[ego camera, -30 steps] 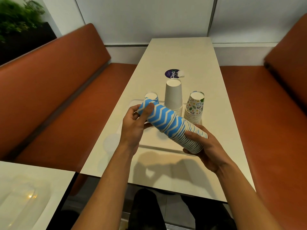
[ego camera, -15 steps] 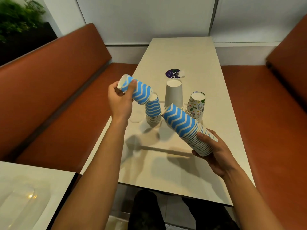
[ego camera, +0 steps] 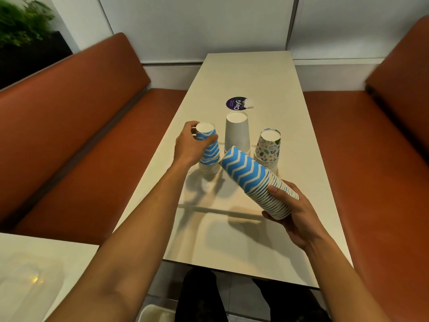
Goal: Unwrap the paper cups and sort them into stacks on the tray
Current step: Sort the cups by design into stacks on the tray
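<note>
Left hand (ego camera: 189, 147): fingers curled round the top cup of the short zigzag stack (ego camera: 210, 159), upside down at the tray's (ego camera: 220, 197) far left. Right hand (ego camera: 296, 213): fingers clasp the long zigzag sleeve (ego camera: 250, 177) of nested paper cups, tilted above the tray. Three inverted stacks in a row: zigzag, plain white stack (ego camera: 237, 133), doodle-print stack (ego camera: 268, 148), on the pale surface (ego camera: 253, 73).

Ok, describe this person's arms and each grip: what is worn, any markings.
Both arms are bare as far up as the view shows: no sleeves on the left forearm or right forearm. The left grip and right grip are bare hands: no gloves, rings, watch or bands visible, no markings.
</note>
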